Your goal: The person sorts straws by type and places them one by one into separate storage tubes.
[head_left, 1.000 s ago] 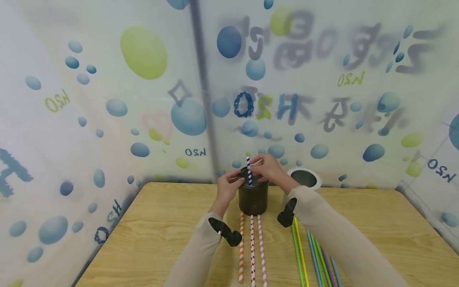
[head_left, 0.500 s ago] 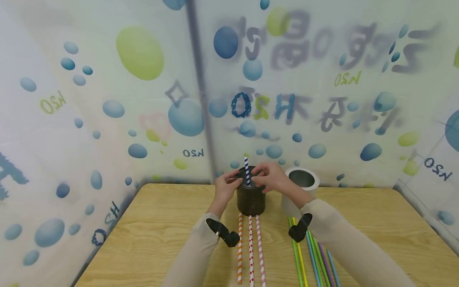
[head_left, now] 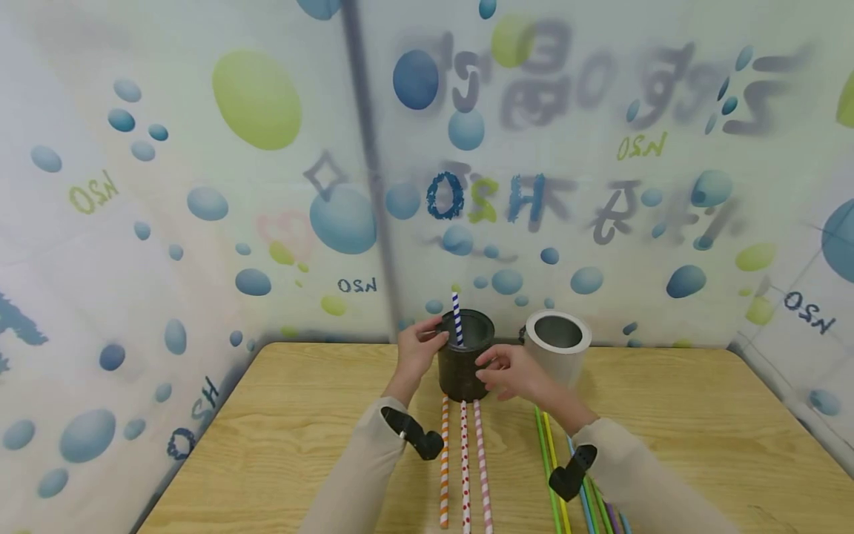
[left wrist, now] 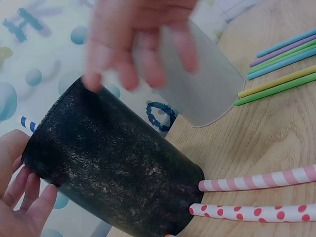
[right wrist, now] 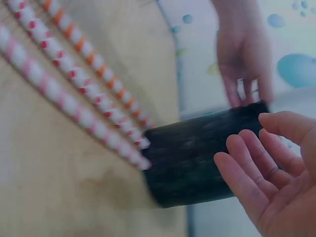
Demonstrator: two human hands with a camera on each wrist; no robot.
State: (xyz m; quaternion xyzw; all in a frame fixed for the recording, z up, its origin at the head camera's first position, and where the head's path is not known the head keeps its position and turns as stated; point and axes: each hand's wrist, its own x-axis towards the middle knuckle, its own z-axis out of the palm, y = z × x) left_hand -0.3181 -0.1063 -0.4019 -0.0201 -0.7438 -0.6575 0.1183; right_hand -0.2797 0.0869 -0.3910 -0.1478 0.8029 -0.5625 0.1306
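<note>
A dark, mottled cylindrical container (head_left: 462,374) stands open-topped at the back of the table. Inside it a blue-and-white striped paper straw (head_left: 457,319) stands upright, its upper end above the rim. My left hand (head_left: 416,357) holds the container at its left rim with thumb and fingers; the left wrist view shows those fingers (left wrist: 34,197) against the wall. Beside the container's right side my right hand (head_left: 517,377) is held with loosely bent fingers and nothing in them. In the right wrist view its palm and fingers (right wrist: 256,168) overlap the container.
A white container (head_left: 559,356) with a dark inside stands to the right. Orange-striped (head_left: 445,467), red-dotted (head_left: 465,475) and pink-striped paper straws (head_left: 483,467) lie in front of the dark container. Several plain straws, including a green one (head_left: 547,460), lie at the right. A patterned backdrop rises behind.
My right hand has let go of the blue-striped straw and moved down to the dark container's right side. The left hand stays at the rim. The view has shifted slightly.
</note>
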